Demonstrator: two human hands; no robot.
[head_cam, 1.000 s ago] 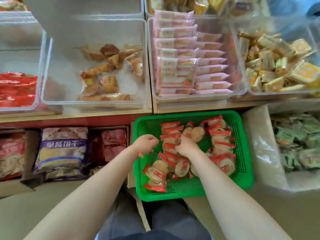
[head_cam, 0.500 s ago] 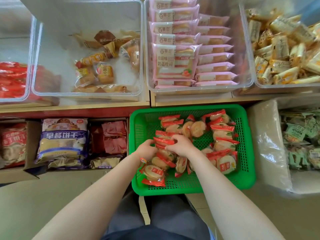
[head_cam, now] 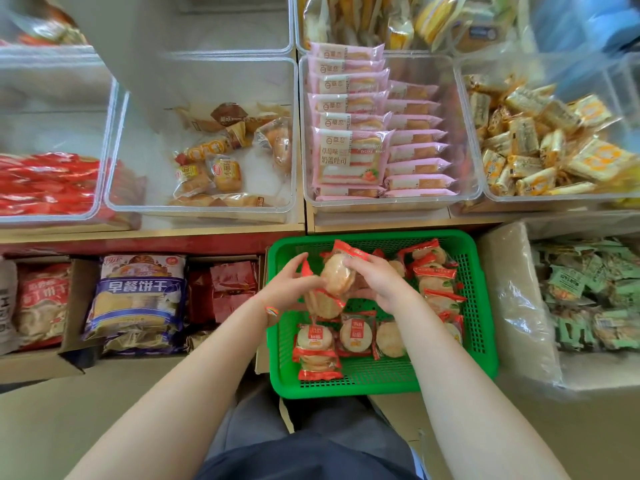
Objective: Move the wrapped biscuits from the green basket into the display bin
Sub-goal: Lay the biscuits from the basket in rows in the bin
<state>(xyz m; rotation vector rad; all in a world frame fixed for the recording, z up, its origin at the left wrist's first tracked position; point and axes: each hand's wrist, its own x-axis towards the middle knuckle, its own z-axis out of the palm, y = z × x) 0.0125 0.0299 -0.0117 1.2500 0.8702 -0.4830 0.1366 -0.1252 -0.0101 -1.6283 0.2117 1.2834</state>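
The green basket (head_cam: 485, 341) sits on my lap, below the shelf edge. Round wrapped biscuits (head_cam: 356, 336) in clear packs with red ends lie in it. A bunch of these biscuits (head_cam: 336, 275) is lifted above the basket's left half, pressed between both hands. My left hand (head_cam: 291, 289) holds it from the left, fingers partly spread. My right hand (head_cam: 381, 282) grips it from the right and top. On the shelf at far left stands a clear display bin (head_cam: 104, 140) with red-wrapped packs.
Clear bins line the shelf: one with a few bread packs (head_cam: 221, 168), one with pink toast packs (head_cam: 349, 157), one with yellow snacks (head_cam: 540, 143). Cardboard boxes with blue biscuit bags (head_cam: 138, 299) stand lower left. A bag-lined box of green packets (head_cam: 588, 292) stands at the right.
Both hands gathered biscuits from the basket's left side and have lifted the bunch up and toward the shelf. The camera has tilted up a little.
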